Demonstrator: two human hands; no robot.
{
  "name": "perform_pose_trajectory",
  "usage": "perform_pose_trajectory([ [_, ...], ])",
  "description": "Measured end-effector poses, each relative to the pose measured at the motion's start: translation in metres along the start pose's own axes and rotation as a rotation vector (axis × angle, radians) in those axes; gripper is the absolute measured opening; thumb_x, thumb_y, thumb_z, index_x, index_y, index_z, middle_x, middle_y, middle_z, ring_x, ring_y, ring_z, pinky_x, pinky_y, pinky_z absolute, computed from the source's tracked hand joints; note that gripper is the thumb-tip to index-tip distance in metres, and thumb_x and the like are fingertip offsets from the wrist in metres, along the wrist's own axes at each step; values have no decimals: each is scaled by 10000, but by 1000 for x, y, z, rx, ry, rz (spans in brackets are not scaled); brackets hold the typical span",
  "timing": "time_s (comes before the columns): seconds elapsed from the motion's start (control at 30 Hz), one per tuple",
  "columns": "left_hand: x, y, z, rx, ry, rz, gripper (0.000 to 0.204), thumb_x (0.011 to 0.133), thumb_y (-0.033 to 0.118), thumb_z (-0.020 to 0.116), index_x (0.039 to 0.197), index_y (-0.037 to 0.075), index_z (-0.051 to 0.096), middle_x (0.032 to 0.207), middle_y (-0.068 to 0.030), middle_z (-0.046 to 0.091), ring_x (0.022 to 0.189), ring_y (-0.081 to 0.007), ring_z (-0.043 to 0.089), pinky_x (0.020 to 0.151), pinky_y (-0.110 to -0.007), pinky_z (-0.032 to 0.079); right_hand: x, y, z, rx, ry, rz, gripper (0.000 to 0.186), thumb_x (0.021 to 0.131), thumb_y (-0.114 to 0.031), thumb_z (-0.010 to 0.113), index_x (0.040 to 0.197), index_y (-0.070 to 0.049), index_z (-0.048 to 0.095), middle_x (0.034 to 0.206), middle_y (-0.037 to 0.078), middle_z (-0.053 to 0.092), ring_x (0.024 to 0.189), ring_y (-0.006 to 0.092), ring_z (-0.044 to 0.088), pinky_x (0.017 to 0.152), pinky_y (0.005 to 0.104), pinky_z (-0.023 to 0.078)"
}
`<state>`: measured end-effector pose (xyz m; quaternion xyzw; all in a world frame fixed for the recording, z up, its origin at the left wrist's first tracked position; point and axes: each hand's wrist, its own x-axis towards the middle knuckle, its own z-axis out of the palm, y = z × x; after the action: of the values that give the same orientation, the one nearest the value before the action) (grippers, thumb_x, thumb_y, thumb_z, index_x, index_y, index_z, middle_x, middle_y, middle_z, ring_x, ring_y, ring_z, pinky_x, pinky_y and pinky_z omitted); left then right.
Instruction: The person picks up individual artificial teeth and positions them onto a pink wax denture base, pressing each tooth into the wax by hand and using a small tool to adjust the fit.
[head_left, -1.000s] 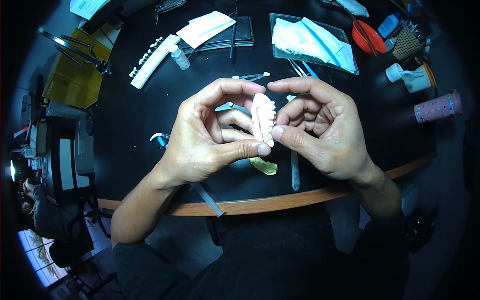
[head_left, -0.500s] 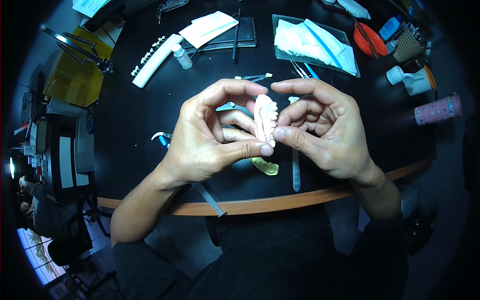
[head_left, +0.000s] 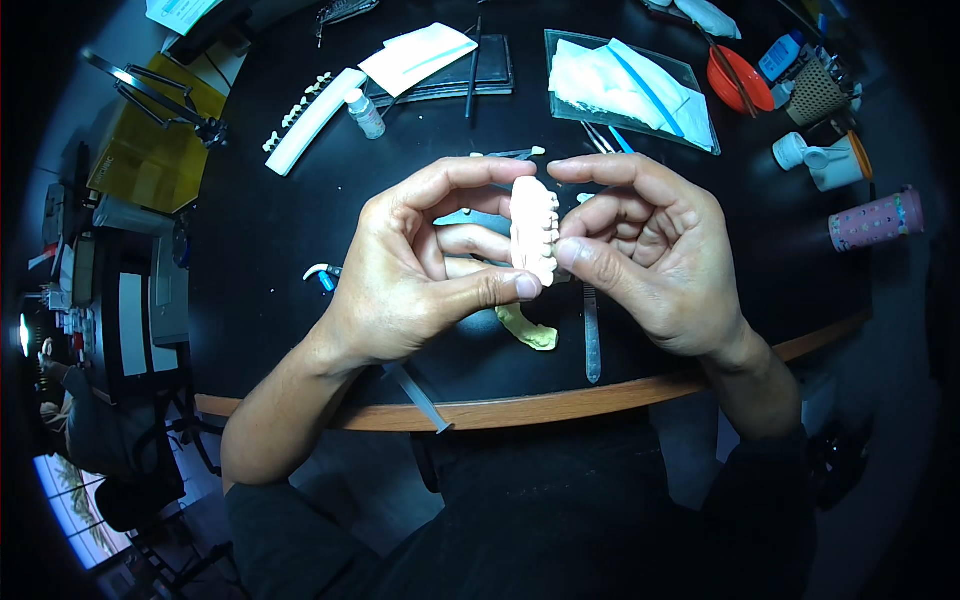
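Note:
A pale dental cast with a row of teeth [head_left: 530, 225] stands upright between my hands over the black desk. My left hand [head_left: 420, 260] holds it between thumb and fingertips at top and bottom. My right hand [head_left: 650, 260] has its thumb and curled finger closed on the toothed side, index finger bent above. Beneath lies a curved yellow-green piece [head_left: 525, 330]. A flat metal instrument [head_left: 591, 335] lies under my right hand, a clear syringe [head_left: 415, 398] near the desk's wooden edge [head_left: 520, 410].
Farther back are a white strip with small pieces [head_left: 315, 122], a small bottle [head_left: 365, 115], papers [head_left: 420, 55] and a glass slab [head_left: 712, 140]. A red bowl [head_left: 750, 85], white containers [head_left: 835, 160] and pink tumbler [head_left: 870, 220] stand rightward. A seated person [head_left: 75, 410] is at the far left.
The cast has risen slightly and turned, showing more of its smooth pale side. My right thumb has moved a little upward along the teeth.

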<state>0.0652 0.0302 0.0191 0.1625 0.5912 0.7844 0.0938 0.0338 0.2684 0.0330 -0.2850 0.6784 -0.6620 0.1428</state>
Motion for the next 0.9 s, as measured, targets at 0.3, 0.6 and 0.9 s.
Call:
perform_pose_trajectory([
  [0.3, -2, 2, -2, 22, -1, -1, 670, 856, -127, 795, 1459, -64, 510, 1264, -218, 636, 1081, -248, 749, 955, -340, 658, 1, 0, 2, 6, 6, 1, 440, 984, 53, 666, 1409, 65, 552, 977, 91, 725, 906, 98, 716, 855, 238, 601],
  [0.6, 0, 0, -1, 7, 3, -15, 689, 870, -113, 791, 1490, -51, 497, 1274, -224, 644, 1089, -260, 751, 965, -349, 652, 0, 0, 2, -29, 20, -19, 423, 981, 68, 658, 1393, 62, 564, 988, 90, 724, 908, 80, 706, 837, 218, 588],
  [0.9, -2, 4, 1, 10, 21, -60, 721, 883, -95, 768, 1528, -84, 445, 1333, -246, 646, 1117, -248, 739, 974, -339, 632, 0, 0, 7, 11, 67, -30, 335, 940, 68, 694, 1272, 38, 665, 995, 93, 726, 893, 76, 715, 791, 194, 586],
])
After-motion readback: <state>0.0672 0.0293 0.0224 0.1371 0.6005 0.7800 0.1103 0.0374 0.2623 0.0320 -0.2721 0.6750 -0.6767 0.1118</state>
